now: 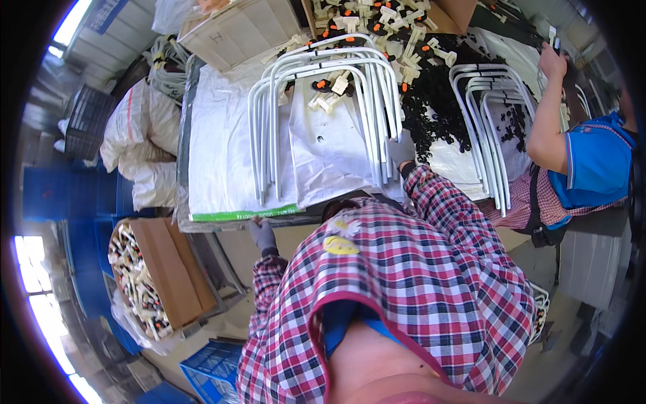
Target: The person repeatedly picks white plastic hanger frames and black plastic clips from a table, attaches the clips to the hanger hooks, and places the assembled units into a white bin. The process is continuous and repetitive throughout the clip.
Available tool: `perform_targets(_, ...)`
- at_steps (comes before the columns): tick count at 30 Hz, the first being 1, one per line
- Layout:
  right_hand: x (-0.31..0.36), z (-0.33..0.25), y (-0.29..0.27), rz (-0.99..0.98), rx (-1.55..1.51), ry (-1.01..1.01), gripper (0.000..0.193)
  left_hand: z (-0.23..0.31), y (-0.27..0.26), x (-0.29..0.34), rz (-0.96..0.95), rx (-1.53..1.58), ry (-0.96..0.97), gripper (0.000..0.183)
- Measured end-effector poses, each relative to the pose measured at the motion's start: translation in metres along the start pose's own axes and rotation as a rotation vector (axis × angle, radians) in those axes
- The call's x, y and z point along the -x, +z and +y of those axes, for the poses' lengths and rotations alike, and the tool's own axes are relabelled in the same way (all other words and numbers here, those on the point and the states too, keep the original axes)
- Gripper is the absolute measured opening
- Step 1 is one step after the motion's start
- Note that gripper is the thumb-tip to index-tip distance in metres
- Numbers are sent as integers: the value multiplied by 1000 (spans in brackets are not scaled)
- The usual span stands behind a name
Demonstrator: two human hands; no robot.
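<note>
My left hand (pixel 263 236), in a grey glove, is at the front edge of the table (pixel 309 217), its fingertips against the edge. It holds nothing that I can see, and its fingers look extended. My right hand (pixel 403 151), also gloved in grey, is beside the right legs of a bundle of white U-shaped tube frames (pixel 323 65). Its fingers blend into the pale sheet and tubes, so their grip is unclear. Under the frames lies a white woven sheet (pixel 229 145) with a green border. Cream plastic fittings (pixel 328 101) with orange and black parts lie inside the frames' arch.
More cream fittings (pixel 404 50) and a spread of small black parts (pixel 437 111) cover the back. A second frame bundle (pixel 486 87) stands right, near a co-worker's arm (pixel 548 135). A grey bin (pixel 242 34) is at back left; a carton (pixel 171 269) of fittings stands lower left.
</note>
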State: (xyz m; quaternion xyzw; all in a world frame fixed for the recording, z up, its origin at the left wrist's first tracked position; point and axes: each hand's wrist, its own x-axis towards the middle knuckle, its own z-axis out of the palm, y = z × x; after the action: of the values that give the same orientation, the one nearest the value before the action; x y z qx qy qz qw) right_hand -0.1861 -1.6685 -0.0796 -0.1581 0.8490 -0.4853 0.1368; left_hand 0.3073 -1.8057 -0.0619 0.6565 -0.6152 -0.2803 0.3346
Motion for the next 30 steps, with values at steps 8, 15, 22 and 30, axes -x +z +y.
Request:
perform_targets(8,24,-19,-56,345,-111,-22,36,207,66,-146,-21,-121,720,51)
perform_targets(15,62,-51,-159,175,-589,-196,38,457,70,-82,-65,-85,1698,63)
perform_targets(22,42,-43,-204,54,-751,-152,44,532,91,-24,-388,-88,1561,28)
perform_targets(30,-81,4,-236,-161,-688,-230,48,560,132,-22,-456,-271,1403,24)
